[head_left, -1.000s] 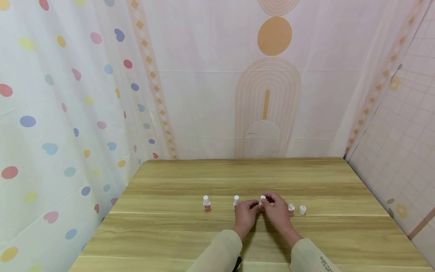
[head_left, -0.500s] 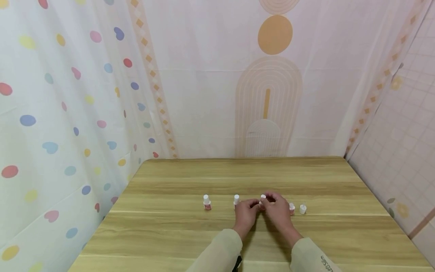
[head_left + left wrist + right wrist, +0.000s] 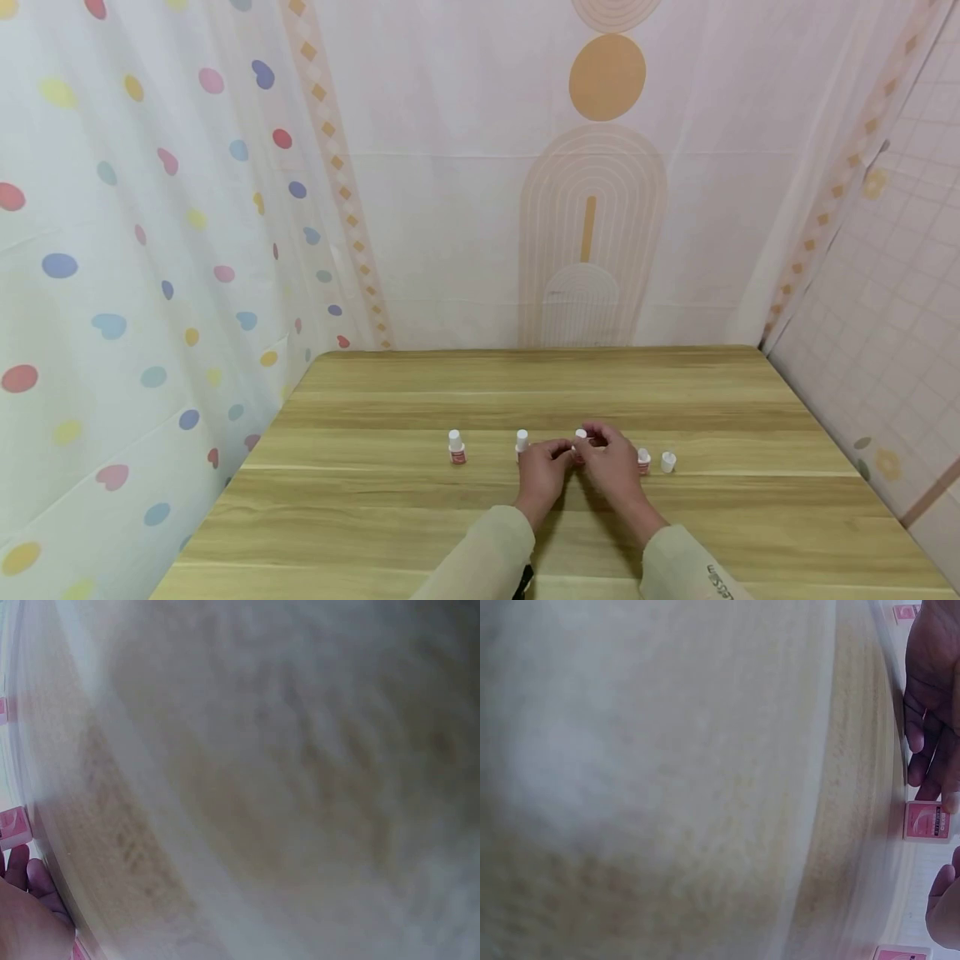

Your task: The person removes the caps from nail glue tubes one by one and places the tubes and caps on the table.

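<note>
A small white bottle [image 3: 581,434] with a pink label [image 3: 928,821] stands upright on the table between my two hands. My right hand [image 3: 613,467] holds it near the top, thumb in front and fingers curled behind. My left hand [image 3: 542,477] pinches it from the left, though the fingertips are partly hidden. To the left stand two more capped bottles, one at the far left [image 3: 457,448] and one partly behind my left hand [image 3: 522,440]. To the right of my right hand, a shorter-looking bottle [image 3: 643,461] is partly covered. Beside it sits a loose white cap [image 3: 668,462].
The wood-grain table [image 3: 360,500] reaches back to a pale patterned curtain [image 3: 450,250]. A dotted curtain [image 3: 150,292] hangs along the left side, and a checked one [image 3: 885,333] along the right.
</note>
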Tool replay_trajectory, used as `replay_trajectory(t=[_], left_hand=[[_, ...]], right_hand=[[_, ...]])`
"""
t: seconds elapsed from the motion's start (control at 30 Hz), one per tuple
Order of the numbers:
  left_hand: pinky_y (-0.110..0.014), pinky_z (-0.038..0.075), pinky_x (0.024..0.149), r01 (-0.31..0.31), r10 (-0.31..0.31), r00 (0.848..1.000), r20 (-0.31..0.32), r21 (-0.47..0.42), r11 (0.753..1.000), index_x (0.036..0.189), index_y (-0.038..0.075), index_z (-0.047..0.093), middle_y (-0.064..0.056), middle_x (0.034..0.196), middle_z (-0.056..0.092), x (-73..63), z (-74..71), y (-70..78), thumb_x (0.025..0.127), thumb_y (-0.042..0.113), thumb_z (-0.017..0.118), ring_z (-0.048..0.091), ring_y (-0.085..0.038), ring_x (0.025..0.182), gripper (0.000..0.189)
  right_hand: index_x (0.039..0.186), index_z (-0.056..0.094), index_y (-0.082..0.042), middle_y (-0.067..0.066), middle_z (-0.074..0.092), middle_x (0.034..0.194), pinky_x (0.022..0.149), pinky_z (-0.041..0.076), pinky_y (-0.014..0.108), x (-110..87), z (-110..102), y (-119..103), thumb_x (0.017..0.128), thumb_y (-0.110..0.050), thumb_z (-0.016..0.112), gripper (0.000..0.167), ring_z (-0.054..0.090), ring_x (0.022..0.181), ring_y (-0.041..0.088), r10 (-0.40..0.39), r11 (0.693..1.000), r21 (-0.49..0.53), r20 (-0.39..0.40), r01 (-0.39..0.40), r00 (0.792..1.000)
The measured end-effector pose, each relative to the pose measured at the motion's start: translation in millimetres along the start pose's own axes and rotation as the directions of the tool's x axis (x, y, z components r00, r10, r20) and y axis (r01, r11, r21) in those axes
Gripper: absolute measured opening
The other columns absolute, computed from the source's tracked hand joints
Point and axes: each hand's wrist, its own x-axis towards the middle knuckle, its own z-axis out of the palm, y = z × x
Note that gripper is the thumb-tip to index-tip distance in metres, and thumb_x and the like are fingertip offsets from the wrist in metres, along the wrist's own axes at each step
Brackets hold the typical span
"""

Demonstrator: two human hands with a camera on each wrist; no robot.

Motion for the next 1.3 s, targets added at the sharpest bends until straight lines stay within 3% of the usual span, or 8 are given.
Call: replay_trajectory(t=[0.3, 0.7, 1.07, 1.3], left_hand=[[-0.032, 0.055, 0.079, -0.033, 0.033, 0.999, -0.006, 0.008, 0.999, 0.095, 0.003, 0.079, -0.005, 0.092, 0.075, 0.1, -0.7, 0.5, 0.091, 0.005, 0.07, 0.07, -0.019, 0.092, 0.01], [-0.031, 0.054, 0.079, -0.007, 0.007, 1.0, 0.005, -0.005, 1.0, 0.094, 0.005, 0.079, -0.002, 0.091, 0.075, -0.2, -1.0, 1.7, 0.091, 0.006, 0.07, 0.07, -0.018, 0.091, 0.01], [-0.029, 0.052, 0.081, -0.003, 0.003, 1.0, 0.007, -0.015, 1.0, 0.09, 0.006, 0.079, 0.0, 0.085, 0.075, 0.9, -0.7, 1.3, 0.09, 0.007, 0.071, 0.069, -0.013, 0.089, 0.008], [-0.026, 0.05, 0.08, -0.005, 0.005, 1.0, -0.004, -0.016, 1.0, 0.087, 0.006, 0.079, 0.002, 0.08, 0.075, 1.9, 0.7, 0.4, 0.088, 0.008, 0.073, 0.067, -0.008, 0.085, 0.007]], right_hand=[[0.103, 0.072, -0.003, 0.006, 0.068, 0.092, 0.07, 0.048, 0.026, -0.5, -1, 1, 0.09, -0.011, 0.074, 0.015, 0.059, 0.088, 0.019, 0.005, 1.0, -0.02, -0.022, -0.005, 1.0], [0.116, 0.069, 0.004, 0.011, 0.068, 0.098, 0.077, 0.048, 0.03, 0.3, -4, -3, 0.094, -0.008, 0.067, 0.025, 0.06, 0.095, 0.024, -0.052, 0.998, -0.023, 0.001, 0.052, 0.999], [0.113, 0.069, 0.0, 0.01, 0.068, 0.096, 0.067, 0.049, 0.023, 2.7, -7, -11, 0.094, -0.013, 0.069, 0.023, 0.061, 0.088, 0.02, -0.007, 0.999, 0.039, -0.014, 0.007, 1.0], [0.108, 0.07, -0.003, 0.008, 0.068, 0.093, 0.068, 0.045, 0.027, 3.8, -11, -14, 0.093, -0.016, 0.07, 0.02, 0.059, 0.085, 0.018, -0.005, 1.0, -0.022, -0.048, 0.004, 0.999]])
